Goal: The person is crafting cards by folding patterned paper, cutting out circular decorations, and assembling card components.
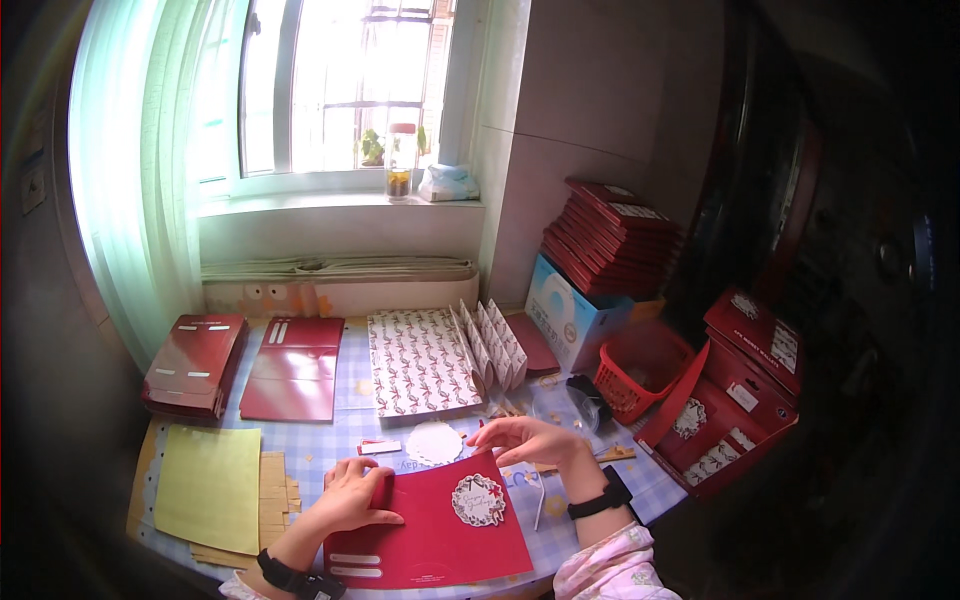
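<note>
A flat red card sheet lies on the table in front of me, with a round wreath sticker on its right half and white label strips at its lower left. My left hand rests on the sheet's left part, thumb spread away from the bent fingers. Over the sheet's top right edge hovers my right hand, its fingers stretched leftward and the thumb apart; nothing shows between them. Just beyond the sheet lie a white round stack of cut-outs and small white label strips.
Red folders, red sheets and yellow paper occupy the left. Patterned folded card stands behind. At right are a red basket, a blue box bearing stacked red wallets, and an open red display box.
</note>
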